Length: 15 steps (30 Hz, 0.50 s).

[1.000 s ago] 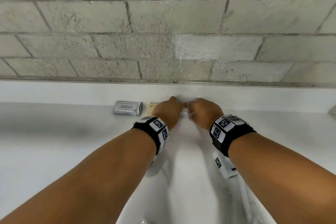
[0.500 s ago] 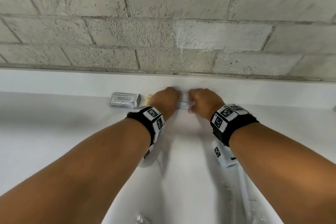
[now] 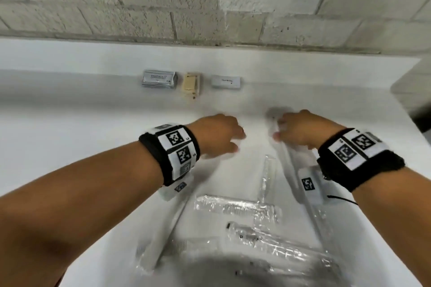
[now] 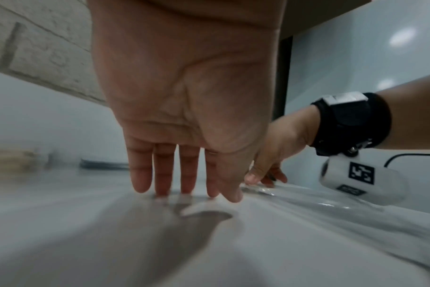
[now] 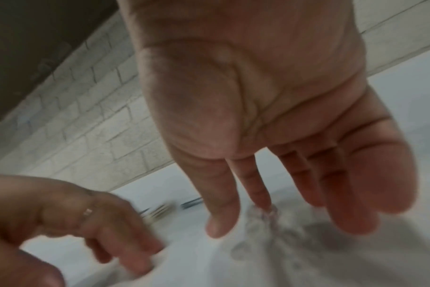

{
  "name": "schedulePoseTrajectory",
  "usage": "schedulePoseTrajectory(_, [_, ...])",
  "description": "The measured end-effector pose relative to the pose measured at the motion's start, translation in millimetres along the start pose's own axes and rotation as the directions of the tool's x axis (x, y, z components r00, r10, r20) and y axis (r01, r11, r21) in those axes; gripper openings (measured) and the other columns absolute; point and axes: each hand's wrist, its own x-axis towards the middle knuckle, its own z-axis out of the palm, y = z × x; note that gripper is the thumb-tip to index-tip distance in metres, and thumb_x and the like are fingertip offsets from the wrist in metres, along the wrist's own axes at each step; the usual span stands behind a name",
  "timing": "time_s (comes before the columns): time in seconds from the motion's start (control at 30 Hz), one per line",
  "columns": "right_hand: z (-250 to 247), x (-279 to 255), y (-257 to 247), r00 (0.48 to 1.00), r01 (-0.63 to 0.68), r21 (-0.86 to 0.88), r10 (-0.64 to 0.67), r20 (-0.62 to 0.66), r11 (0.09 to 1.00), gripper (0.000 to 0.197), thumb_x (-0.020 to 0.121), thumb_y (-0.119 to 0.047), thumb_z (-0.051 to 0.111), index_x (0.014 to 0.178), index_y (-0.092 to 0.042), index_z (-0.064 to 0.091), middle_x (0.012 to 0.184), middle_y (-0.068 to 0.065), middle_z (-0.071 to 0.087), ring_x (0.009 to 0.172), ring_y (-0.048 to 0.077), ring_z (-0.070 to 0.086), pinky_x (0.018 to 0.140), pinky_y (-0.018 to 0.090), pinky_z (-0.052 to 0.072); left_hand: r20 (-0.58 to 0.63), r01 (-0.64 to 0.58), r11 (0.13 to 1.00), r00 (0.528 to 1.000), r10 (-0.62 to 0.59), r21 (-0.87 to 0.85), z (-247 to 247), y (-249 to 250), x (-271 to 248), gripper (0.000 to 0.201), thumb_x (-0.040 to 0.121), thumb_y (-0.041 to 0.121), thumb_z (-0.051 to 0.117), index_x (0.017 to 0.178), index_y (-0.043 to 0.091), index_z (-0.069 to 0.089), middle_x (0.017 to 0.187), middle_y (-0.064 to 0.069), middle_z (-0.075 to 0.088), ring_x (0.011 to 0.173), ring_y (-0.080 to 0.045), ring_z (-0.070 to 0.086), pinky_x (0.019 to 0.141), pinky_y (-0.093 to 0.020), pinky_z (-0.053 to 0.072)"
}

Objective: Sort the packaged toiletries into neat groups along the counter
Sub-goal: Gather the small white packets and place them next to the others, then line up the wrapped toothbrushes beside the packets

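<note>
Three groups lie in a row by the back ledge: a stack of silver shampoo sachets [image 3: 158,78], a beige packet [image 3: 191,84] and a white sachet [image 3: 225,81]. My left hand [image 3: 235,142] hovers mid-counter, fingers straight and pointing down at the surface [image 4: 184,192], holding nothing. My right hand [image 3: 279,128] reaches down with loosely straight fingers [image 5: 260,194]. Its tips touch the far end of a long clear-wrapped packet [image 3: 289,163], which runs back under that wrist. I see no closed grip on it. The wrist views are blurred.
Several clear-wrapped items lie near me: a comb packet [image 3: 235,207], a thin upright one [image 3: 265,177], another [image 3: 247,233] and a long one at left [image 3: 161,235]. A basin rim [image 3: 233,270] curves at the bottom. White counter [image 3: 70,123]; brick wall [image 3: 210,7] behind.
Both hands drew back from the ledge toward me and parted, uncovering the white sachet and beige packet in the back row. The right hand came down onto the long clear packet.
</note>
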Motion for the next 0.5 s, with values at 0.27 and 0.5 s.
schedulePoseTrajectory(0.27, [58, -66, -26, 0.994, 0.076, 0.146, -0.063, -0.093, 0.986, 0.057, 0.076, -0.032, 0.073, 0.123, -0.014, 0.047, 0.118, 0.009, 0.054, 0.095, 0.026, 0.056, 0.073, 0.031, 0.044, -0.047, 0.261, 0.960, 0.963, -0.267, -0.104, 12, 30, -94, 0.040, 0.089, 0.047, 0.051, 0.122, 0.023, 0.054, 0.120, -0.002, 0.053, 0.111, -0.022, 0.054, 0.090, -0.035, 0.046])
schedulePoseTrajectory(0.5, [64, -95, -34, 0.970, 0.134, 0.289, -0.066, -0.233, 0.948, 0.058, 0.083, -0.009, 0.062, 0.138, -0.011, 0.041, 0.129, 0.013, 0.057, 0.116, 0.031, 0.057, 0.086, 0.030, 0.043, 0.167, 0.585, 0.811, 0.802, -0.573, -0.024, 36, 43, -165, 0.051, 0.073, 0.063, 0.064, 0.091, 0.019, 0.047, 0.084, 0.005, 0.055, 0.083, -0.020, 0.055, 0.070, -0.030, 0.043])
